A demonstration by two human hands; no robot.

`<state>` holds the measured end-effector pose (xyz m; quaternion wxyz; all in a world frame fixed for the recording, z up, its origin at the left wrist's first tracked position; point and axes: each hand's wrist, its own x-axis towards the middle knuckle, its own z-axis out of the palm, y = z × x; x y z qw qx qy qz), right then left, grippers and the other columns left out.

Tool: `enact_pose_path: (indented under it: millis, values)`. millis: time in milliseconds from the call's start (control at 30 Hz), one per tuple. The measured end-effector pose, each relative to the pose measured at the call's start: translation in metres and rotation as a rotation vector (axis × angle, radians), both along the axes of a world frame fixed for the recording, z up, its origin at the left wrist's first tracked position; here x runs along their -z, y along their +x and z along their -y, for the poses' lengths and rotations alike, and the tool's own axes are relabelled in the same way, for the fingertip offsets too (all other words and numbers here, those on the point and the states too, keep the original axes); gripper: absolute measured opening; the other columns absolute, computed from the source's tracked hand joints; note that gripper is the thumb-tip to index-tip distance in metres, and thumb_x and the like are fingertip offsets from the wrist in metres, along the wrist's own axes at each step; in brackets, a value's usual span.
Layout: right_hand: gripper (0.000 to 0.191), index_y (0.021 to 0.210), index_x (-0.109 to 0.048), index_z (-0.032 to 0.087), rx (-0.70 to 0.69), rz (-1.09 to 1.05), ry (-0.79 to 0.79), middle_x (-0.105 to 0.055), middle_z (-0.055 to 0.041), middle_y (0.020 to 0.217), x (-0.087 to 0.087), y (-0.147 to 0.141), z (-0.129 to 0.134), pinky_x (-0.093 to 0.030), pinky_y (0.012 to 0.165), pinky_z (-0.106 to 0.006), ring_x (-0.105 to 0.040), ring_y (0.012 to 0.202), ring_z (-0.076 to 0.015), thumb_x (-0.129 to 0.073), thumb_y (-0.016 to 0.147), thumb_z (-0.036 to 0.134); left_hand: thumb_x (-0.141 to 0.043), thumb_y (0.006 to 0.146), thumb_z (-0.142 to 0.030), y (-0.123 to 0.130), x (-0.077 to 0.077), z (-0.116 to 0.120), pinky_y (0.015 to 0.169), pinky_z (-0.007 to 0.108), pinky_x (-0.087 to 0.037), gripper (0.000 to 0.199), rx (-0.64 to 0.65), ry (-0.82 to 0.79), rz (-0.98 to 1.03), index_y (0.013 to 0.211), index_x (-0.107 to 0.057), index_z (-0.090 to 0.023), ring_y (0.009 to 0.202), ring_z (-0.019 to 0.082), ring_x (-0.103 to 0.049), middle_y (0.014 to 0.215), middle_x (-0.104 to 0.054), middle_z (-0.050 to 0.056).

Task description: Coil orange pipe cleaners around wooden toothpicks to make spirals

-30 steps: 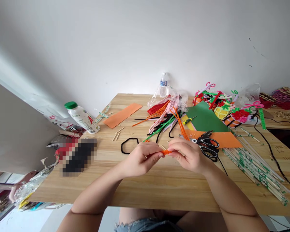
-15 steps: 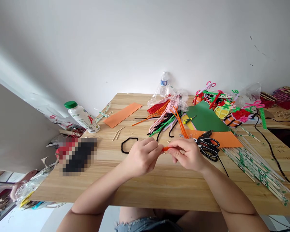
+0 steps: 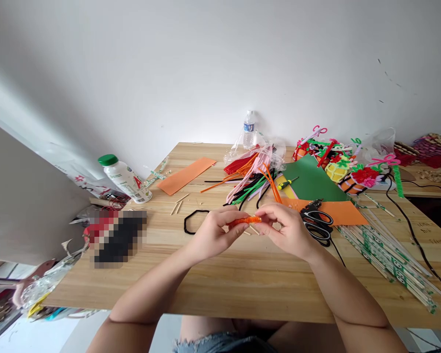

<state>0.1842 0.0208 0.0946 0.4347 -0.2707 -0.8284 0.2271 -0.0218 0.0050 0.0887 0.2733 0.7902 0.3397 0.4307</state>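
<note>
A short, fuzzy orange piece [image 3: 246,221] is stretched between my two hands above the wooden table [image 3: 242,279]. My left hand [image 3: 218,230] pinches its left part between thumb and fingers. At its right end, my right hand [image 3: 283,228] grips it with thumb and forefinger. Small wooden sticks lie under the fingers, partly hidden. Left of my left hand is a black pipe-cleaner ring [image 3: 185,223], bent into an angular loop. Black-handled scissors [image 3: 318,218] lie just right of my right hand.
Colored pipe cleaners [image 3: 253,171] are heaped behind my hands. Green paper [image 3: 314,181], orange paper [image 3: 187,175] and a yellow screwdriver [image 3: 285,184] lie around. Bundled sticks [image 3: 393,264] and decorated crafts [image 3: 356,179] are at right, a white bottle [image 3: 126,181] at left.
Both hands have shifted slightly up, and the fingers have opened around the orange piece, so more of its length shows between them.
</note>
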Motion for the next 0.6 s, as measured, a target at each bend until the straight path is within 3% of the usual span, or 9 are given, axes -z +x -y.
enact_pose_path:
  millis: [167,333,433,600]
  values:
    - [0.008,0.093,-0.064,0.016,-0.066,-0.019,-0.149,-0.065,-0.0025,0.076,0.0005,0.0001,0.0003,-0.049,0.053,-0.022,-0.061,0.059,-0.0107,-0.063,0.088,0.022,-0.061,0.087,-0.022,0.0021,0.0027,-0.0005,0.060,0.024,-0.045,0.019,0.016,-0.042,0.059,0.100,-0.072,-0.014,0.066,0.012,-0.057,0.075,-0.066,0.006]
    - [0.004,0.089,-0.065,0.017,-0.051,-0.111,-0.172,-0.065,-0.0018,0.076,-0.0001,0.0000,-0.0008,-0.052,0.053,-0.021,-0.064,0.057,-0.0099,-0.062,0.088,0.020,-0.071,0.080,-0.024,0.0014,0.0062,-0.0004,0.071,0.026,-0.053,0.030,0.087,-0.329,0.400,0.108,-0.068,-0.014,0.082,0.017,-0.067,0.097,-0.072,0.011]
    - [0.004,0.089,-0.065,0.016,-0.031,-0.165,-0.190,-0.066,-0.0023,0.076,-0.0007,0.0002,-0.0016,-0.055,0.053,-0.021,-0.064,0.057,-0.0100,-0.063,0.087,0.020,-0.073,0.079,-0.024,0.0018,0.0075,0.0000,0.068,0.025,-0.055,0.027,0.153,-0.423,0.575,0.104,-0.069,-0.016,0.076,0.015,-0.068,0.086,-0.074,0.009]
    - [0.003,0.084,-0.067,0.016,-0.043,-0.208,-0.205,-0.068,-0.0018,0.072,0.0028,-0.0034,-0.0003,-0.055,0.051,-0.021,-0.067,0.055,-0.0112,-0.067,0.084,0.019,-0.074,0.078,-0.023,0.0060,0.0074,0.0011,0.062,0.026,-0.056,0.015,0.146,-0.423,0.698,0.092,-0.073,-0.016,0.066,0.014,-0.066,0.075,-0.072,0.005]
